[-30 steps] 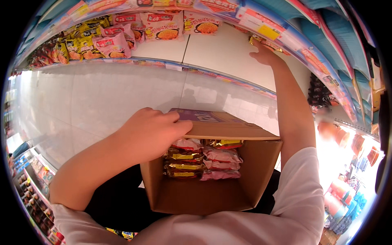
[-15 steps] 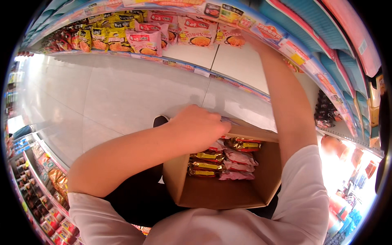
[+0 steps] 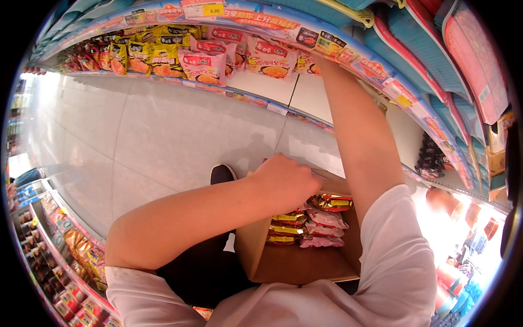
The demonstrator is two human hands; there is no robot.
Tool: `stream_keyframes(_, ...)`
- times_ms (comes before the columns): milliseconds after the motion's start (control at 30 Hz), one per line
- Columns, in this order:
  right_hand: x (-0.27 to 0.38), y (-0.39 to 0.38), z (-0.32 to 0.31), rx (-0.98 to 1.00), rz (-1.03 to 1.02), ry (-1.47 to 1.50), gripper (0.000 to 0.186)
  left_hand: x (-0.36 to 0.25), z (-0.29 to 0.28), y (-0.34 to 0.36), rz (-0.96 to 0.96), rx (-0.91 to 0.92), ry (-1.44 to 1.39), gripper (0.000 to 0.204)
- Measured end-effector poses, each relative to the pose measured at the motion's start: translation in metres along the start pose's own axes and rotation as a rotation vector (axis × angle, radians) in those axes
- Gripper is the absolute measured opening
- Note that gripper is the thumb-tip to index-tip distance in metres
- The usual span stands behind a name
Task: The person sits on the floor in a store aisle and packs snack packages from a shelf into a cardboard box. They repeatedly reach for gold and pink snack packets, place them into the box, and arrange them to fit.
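Note:
My left hand (image 3: 289, 182) is closed on the far rim of an open cardboard box (image 3: 305, 267), its knuckles up and fingertips partly hidden. In the box, gold-and-red noodle packets (image 3: 286, 229) lie stacked beside pink noodle packets (image 3: 325, 226). My right arm (image 3: 362, 125) stretches forward into the low shelf (image 3: 313, 103). A shelf edge above covers my right hand, so its fingers and anything in them are hidden. Nearest to it, a pink noodle packet (image 3: 306, 65) is only partly visible, right of another upright pink packet (image 3: 271, 59).
Yellow noodle packets (image 3: 163, 59) and more pink packets (image 3: 202, 68) fill the shelf's left part. Above hangs a shelf edge with a printed strip (image 3: 261, 19). Another stocked rack (image 3: 65, 256) stands at lower left. My shoe (image 3: 222, 173) rests on grey floor tiles (image 3: 163, 120).
My right arm has moved left along the shelf, and its hand has gone out of sight by the pink packets. My left hand keeps its hold on the box while the whole view has shifted.

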State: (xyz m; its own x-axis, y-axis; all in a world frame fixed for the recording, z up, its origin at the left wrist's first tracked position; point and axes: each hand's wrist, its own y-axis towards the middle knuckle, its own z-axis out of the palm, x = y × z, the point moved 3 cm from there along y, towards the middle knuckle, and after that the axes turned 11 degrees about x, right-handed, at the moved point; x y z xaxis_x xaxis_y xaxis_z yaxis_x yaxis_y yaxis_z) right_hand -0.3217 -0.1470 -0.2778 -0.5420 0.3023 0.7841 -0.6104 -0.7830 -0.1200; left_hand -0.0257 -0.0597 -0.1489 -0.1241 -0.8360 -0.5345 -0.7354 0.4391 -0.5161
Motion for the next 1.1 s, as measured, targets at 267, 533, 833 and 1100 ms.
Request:
stream_keyframes(267, 0.034, -0.019, -0.016, 0.088, 0.003, -0.022, 0.041, 0.001, -0.005, 0.000, -0.009, 0.000, 0.026, 0.025)
stream_keyframes(533, 0.086, -0.156, -0.113, -0.081, 0.316, -0.737, 0.064, 0.004, -0.001, 0.003, -0.036, 0.006, 0.064, 0.019)
stream_keyframes(833, 0.110, -0.323, -0.276, -0.435, 0.523, -0.647, 0.053, 0.003, 0.003, 0.002, -0.067, 0.016, 0.049, 0.018)
stream_keyframes(1100, 0.151, -0.323, -0.180, -0.317, 0.357, -0.718, 0.048, 0.000, -0.006, 0.003, -0.083, 0.029, 0.038, 0.029)
